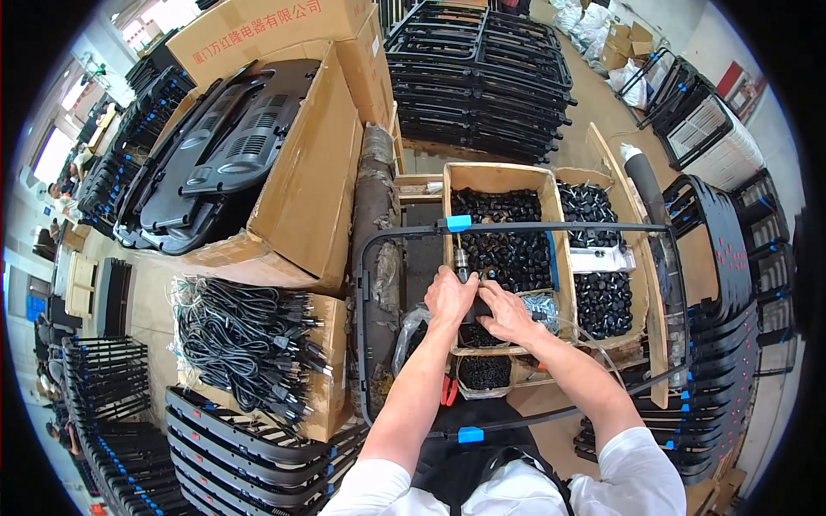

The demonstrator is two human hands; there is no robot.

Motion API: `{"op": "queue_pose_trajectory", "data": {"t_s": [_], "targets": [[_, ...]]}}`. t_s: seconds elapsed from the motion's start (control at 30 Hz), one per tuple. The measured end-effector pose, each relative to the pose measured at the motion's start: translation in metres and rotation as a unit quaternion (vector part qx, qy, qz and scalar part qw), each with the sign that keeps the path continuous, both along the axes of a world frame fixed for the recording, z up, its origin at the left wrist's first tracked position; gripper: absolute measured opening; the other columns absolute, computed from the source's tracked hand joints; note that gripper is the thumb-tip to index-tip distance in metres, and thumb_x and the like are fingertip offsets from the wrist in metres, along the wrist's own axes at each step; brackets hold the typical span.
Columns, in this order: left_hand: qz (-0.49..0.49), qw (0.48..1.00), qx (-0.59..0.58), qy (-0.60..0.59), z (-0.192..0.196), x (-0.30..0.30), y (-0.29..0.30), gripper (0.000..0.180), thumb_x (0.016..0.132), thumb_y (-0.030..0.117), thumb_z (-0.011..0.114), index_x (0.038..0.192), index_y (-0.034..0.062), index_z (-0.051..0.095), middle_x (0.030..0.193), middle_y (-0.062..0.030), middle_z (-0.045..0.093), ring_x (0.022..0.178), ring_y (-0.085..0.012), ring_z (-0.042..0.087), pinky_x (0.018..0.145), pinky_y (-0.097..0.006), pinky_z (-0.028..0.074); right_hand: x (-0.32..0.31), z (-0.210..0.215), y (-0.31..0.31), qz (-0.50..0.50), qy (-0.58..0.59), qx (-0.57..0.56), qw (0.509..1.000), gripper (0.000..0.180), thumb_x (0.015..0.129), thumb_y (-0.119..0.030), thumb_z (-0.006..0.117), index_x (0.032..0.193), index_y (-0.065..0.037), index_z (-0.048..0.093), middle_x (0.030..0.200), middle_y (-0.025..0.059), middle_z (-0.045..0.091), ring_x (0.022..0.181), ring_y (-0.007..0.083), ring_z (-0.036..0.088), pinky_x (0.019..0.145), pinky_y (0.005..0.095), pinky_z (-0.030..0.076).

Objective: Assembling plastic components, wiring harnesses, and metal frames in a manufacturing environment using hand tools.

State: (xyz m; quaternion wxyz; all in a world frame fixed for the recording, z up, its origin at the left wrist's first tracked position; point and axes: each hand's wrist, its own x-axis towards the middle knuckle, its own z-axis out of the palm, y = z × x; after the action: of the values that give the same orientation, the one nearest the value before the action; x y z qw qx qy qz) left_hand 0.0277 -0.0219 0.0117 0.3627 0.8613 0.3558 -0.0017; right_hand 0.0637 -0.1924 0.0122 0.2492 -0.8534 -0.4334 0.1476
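Both hands (477, 305) around black screwdriver (465, 275)

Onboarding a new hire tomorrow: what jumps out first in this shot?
Dead centre, the left hand and right hand meet on a small power screwdriver over a large black rectangular frame with blue clips. Under it sit cardboard boxes of small black parts. To the left, a box of coiled black power cords; stacks of black frames fill the far side.
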Motion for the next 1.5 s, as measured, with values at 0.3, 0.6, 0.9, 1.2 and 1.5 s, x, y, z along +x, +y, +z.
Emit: {"op": "queue_pose_trajectory", "data": {"t_s": [0.3, 0.6, 0.9, 1.2, 1.5], "targets": [[0.007, 1.000, 0.009, -0.005, -0.002, -0.017, -0.007, 0.065, 0.087, 0.055, 0.077, 0.110, -0.0037, 0.065, 0.111, -0.0286, 0.076, 0.105, -0.0461, 0.074, 0.092, -0.054, 0.058, -0.016, 0.001, -0.007, 0.008, 0.000, -0.018, 1.000, 0.064, 0.082, -0.017, 0.078, 0.139, -0.002, 0.053, 0.147, 0.0202, 0.052, 0.124, 0.0452, 0.061, 0.104, 0.0520, 0.052], [0.071, 0.961, -0.208, -0.169, 0.041, -0.151, -0.077, 0.062, 0.096, 0.057, 0.072, 0.107, -0.0034, 0.066, 0.101, -0.0211, 0.073, 0.096, -0.0342, 0.072, 0.087, -0.046, 0.056, -0.142, 0.074, -0.070, 0.019, -0.117, 0.103, 0.988, 0.071, 0.073, -0.008, 0.078, 0.139, 0.000, 0.056, 0.137, 0.0201, 0.059, 0.114, 0.0428, 0.066, 0.094, 0.0486, 0.057], [0.115, 0.939, -0.267, -0.185, 0.022, -0.397, -0.213, 0.050, 0.103, 0.049, 0.070, 0.099, -0.0008, 0.067, 0.082, -0.0092, 0.071, 0.077, -0.0182, 0.065, 0.075, -0.038, 0.055, -0.353, 0.073, -0.197, 0.072, -0.042, 0.065, 0.994, 0.081, 0.074, -0.016, 0.083, 0.146, 0.001, 0.051, 0.123, 0.0203, 0.062, 0.103, 0.0394, 0.067, 0.089, 0.0477, 0.056], [0.167, 0.928, -0.311, -0.118, -0.048, -0.463, -0.227, 0.047, 0.104, 0.048, 0.071, 0.102, 0.0008, 0.069, 0.090, -0.0021, 0.067, 0.083, -0.0128, 0.058, 0.077, -0.033, 0.050, -0.420, 0.002, -0.207, 0.052, 0.055, -0.031, 0.997, 0.084, 0.078, -0.023, 0.082, 0.150, -0.002, 0.044, 0.116, 0.0238, 0.066, 0.102, 0.0442, 0.069, 0.091, 0.0529, 0.057], [0.124, 0.949, -0.272, -0.103, -0.043, -0.449, -0.189, 0.052, 0.103, 0.052, 0.069, 0.094, 0.0007, 0.069, 0.083, -0.0051, 0.069, 0.078, -0.0161, 0.061, 0.077, -0.036, 0.052, -0.422, -0.002, -0.179, 0.027, 0.026, 0.002, 0.999, 0.081, 0.080, -0.024, 0.083, 0.147, 0.002, 0.045, 0.114, 0.0253, 0.068, 0.103, 0.0450, 0.070, 0.092, 0.0518, 0.057]]}}
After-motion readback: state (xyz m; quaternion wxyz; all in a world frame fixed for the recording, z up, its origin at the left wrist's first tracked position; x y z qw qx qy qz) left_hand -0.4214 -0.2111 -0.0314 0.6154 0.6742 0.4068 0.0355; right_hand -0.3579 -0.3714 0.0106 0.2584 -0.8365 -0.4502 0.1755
